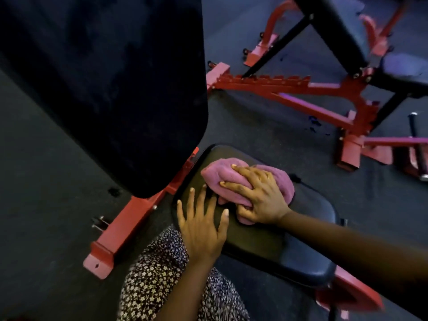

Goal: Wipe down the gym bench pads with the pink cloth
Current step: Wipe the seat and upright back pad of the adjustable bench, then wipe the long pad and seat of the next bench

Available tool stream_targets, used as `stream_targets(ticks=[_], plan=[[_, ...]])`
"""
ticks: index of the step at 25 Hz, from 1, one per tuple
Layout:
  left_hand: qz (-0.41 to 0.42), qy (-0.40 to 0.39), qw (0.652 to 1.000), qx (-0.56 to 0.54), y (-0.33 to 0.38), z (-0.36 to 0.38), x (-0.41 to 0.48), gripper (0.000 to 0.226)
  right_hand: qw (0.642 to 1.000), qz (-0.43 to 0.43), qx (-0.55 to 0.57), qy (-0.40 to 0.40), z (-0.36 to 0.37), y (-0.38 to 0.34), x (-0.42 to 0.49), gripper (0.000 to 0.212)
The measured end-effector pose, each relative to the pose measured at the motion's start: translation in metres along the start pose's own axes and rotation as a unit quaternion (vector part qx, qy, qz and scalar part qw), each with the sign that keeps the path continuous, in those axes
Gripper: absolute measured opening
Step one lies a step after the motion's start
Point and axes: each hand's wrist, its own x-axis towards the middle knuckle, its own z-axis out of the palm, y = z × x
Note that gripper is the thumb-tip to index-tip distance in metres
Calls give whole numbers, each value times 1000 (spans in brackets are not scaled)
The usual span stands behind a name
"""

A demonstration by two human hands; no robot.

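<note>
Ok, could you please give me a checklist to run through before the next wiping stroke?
1. The pink cloth lies on the seat pad: ok.
2. The right hand grips it: ok.
3. The left hand is out of the stroke's way: not ok, it rests flat on the pad beside the cloth.
4. Near end of the seat pad wiped: cannot tell.
5. The back pad wiped: cannot tell.

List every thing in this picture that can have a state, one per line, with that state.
pink cloth: bunched up, lying on the seat pad.
right hand: grips the pink cloth from above.
left hand: fingers straight and spread, flat on the seat pad.
seat pad: roughly level, partly covered by the cloth.
back pad: raised to an incline.
</note>
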Motion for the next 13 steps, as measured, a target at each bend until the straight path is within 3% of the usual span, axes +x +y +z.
stream_targets(ticks=[3,5,7,10,13], plan=[[12,-140,990,-26,-5,-28,0,84,982,113,12,-148,-23,-26,13,73],[-27,-270,955,-123,-8,-72,-4,64,944,162,42,-285,-69,-42,14,71],[-37,-333,926,-173,-7,-127,-29,53,911,185,65,-362,-127,-62,-5,65],[-12,-374,912,-170,-2,-189,-70,50,889,261,118,-358,-215,-93,-59,63],[26,-432,894,-116,0,-210,-105,45,886,287,164,-326,-274,-124,-107,75]])
